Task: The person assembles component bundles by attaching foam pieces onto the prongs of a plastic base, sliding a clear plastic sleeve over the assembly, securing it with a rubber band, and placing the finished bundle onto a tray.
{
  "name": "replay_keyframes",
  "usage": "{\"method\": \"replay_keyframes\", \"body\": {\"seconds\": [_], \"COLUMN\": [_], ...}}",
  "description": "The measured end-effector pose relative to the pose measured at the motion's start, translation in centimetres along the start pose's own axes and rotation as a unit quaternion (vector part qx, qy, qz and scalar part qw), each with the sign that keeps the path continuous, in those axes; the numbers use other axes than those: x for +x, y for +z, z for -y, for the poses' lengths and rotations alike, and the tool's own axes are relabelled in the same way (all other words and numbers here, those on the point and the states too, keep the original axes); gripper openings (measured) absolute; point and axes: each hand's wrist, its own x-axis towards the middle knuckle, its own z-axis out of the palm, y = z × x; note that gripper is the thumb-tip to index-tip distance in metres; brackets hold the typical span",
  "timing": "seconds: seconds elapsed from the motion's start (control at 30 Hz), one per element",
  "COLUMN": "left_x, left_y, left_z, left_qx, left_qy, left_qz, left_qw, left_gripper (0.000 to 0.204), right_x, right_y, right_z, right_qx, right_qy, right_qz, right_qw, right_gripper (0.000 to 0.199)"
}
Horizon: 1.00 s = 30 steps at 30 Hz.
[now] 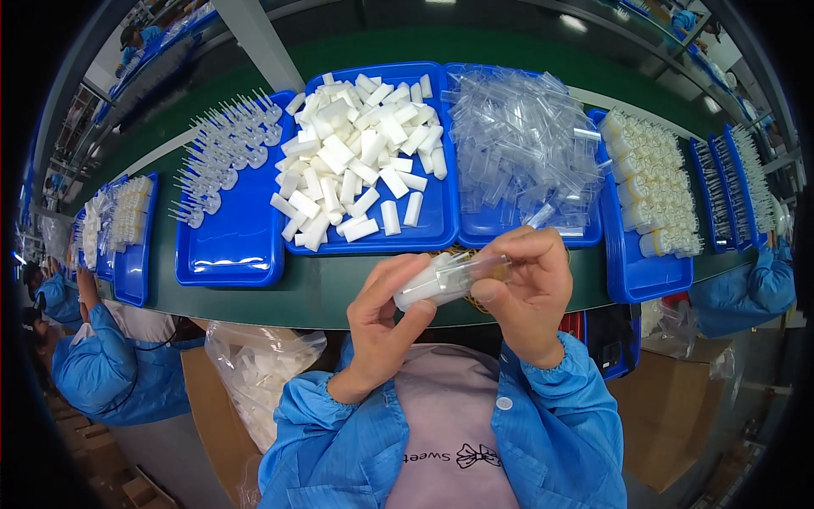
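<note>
My left hand (377, 318) is closed around a smooth white piece (415, 293), thumb below and fingers above. From its right end runs a clear plastic tube or sleeve (462, 273), which my right hand (534, 293) pinches between thumb and fingers. The two parts meet in front of my chest, tilted slightly upward to the right. Whether the white piece sits inside the clear part cannot be made out. Just beyond my hands, a blue tray (428, 229) holds a heap of white oblong pieces (356, 157), and another blue tray (483, 231) holds many clear plastic sleeves (526, 144).
Left, a blue tray (229, 254) carries rows of translucent parts with thin stems (229, 148). Right, clear-and-white assemblies (649, 182) fill another tray (632, 280). Below the green bench are cardboard boxes (212, 416) and a bag of white pieces (263, 369). Co-workers in blue (114, 365) sit either side.
</note>
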Motion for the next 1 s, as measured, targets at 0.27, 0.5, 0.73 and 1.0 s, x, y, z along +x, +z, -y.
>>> {"method": "replay_keyframes", "body": {"seconds": [0.27,0.5,0.73,1.0], "left_x": [0.15,0.06,0.11,0.21], "left_y": [0.07,0.25,0.23,0.33], "left_z": [-0.08,-0.4,-0.49,-0.47], "left_qx": [0.002,0.081,0.079,0.009], "left_qy": [0.005,0.034,0.07,-0.007], "left_qz": [-0.006,-0.026,-0.016,0.005], "left_qw": [1.0,0.996,0.994,1.0], "left_gripper": [0.039,0.038,0.038,0.034], "right_x": [-0.45,-0.4,-0.74,-0.54], "right_y": [0.37,0.29,0.21,0.18], "right_z": [0.31,0.41,0.07,0.11], "right_qx": [-0.075,-0.07,-0.027,-0.017], "right_qy": [-0.079,-0.084,-0.039,-0.03], "right_qz": [0.002,-0.002,-0.016,-0.008], "right_qw": [0.994,0.994,0.999,0.999], "right_gripper": [0.041,0.04,0.041,0.041]}}
